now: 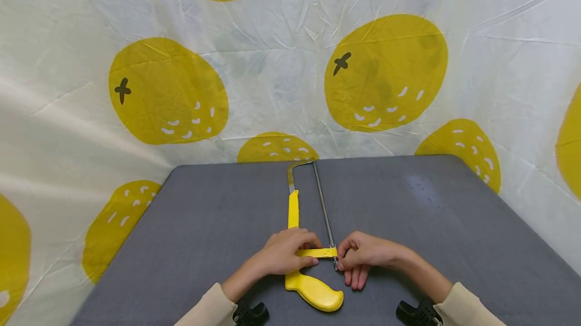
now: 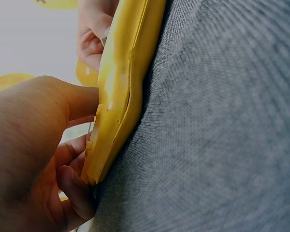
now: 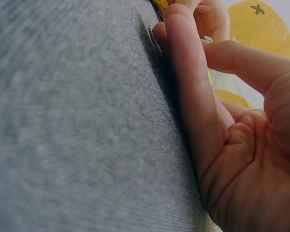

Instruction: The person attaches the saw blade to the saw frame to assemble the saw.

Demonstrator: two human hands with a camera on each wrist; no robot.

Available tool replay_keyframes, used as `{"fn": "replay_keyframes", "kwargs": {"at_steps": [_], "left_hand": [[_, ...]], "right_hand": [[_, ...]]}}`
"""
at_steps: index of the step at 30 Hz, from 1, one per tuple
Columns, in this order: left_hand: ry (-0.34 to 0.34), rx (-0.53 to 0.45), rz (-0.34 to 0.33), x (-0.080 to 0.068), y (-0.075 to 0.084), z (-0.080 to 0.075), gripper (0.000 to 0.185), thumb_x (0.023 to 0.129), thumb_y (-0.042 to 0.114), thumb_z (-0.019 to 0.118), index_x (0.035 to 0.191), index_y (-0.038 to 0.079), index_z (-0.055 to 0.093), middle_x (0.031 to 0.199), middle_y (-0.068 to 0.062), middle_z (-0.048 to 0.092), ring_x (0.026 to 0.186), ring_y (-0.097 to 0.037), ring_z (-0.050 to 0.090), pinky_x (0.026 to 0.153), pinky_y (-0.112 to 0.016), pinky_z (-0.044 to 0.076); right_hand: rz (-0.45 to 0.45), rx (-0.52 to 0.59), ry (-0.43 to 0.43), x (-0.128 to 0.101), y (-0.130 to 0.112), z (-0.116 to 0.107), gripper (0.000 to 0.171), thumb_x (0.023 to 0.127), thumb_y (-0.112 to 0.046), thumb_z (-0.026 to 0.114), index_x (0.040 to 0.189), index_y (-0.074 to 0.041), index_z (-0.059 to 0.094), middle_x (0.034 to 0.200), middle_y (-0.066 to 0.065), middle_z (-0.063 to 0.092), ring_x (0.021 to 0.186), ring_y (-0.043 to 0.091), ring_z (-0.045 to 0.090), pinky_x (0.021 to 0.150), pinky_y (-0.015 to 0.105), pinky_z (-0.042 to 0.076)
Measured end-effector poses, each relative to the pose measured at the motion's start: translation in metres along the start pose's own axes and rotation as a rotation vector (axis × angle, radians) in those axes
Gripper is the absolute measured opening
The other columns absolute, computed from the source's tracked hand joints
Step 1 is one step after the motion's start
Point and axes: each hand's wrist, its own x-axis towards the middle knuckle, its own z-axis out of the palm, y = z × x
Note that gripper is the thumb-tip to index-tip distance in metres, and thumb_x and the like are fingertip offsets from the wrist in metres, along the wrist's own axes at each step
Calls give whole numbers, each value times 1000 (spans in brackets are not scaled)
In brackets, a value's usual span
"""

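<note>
A hacksaw [image 1: 294, 210] with a yellow frame and handle lies flat on the grey table, its far end pointing away from me. My left hand [image 1: 290, 251] grips the frame just ahead of the handle [image 1: 317, 293], thumb and fingers about the yellow crosspiece [image 1: 323, 253]. In the left wrist view the yellow handle [image 2: 121, 92] runs past the thumb. At the near end of the blade [image 1: 323, 200] my right hand [image 1: 365, 255] pinches the small metal wing nut [image 1: 336, 264] with thumb and index finger. Its other fingers [image 3: 193, 92] rest along the table.
The grey cloth-covered table [image 1: 227, 205] reaches back to a hanging white curtain [image 1: 281, 78] printed with yellow fruit. Black wrist devices [image 1: 250, 313] sit under both forearms at the near edge.
</note>
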Motion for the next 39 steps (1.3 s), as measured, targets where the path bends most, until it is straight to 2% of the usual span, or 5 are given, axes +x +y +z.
{"fn": "replay_keyframes", "kwargs": {"at_steps": [14,24,39], "left_hand": [[18,8,9,-3,-1,3,20,94,45,73,113,40,70,91,18,58,79,2,50,62,-21,40],[32,11,15,-6,0,5,19,93,45,75,111,40,70,88,17,58,77,2,50,61,-21,40],[15,0,16,-1,1,2,21,95,44,73,114,39,70,91,17,59,78,2,50,62,-20,40]], "right_hand": [[-1,9,-2,1,3,4,3,95,-4,64,96,-1,64,75,4,76,62,8,73,57,27,59],[-9,13,-6,2,7,6,7,97,-6,65,97,0,65,76,4,76,62,8,73,57,27,59],[10,19,-11,0,2,2,8,98,-7,64,98,1,63,76,5,76,62,9,74,57,27,60]]}}
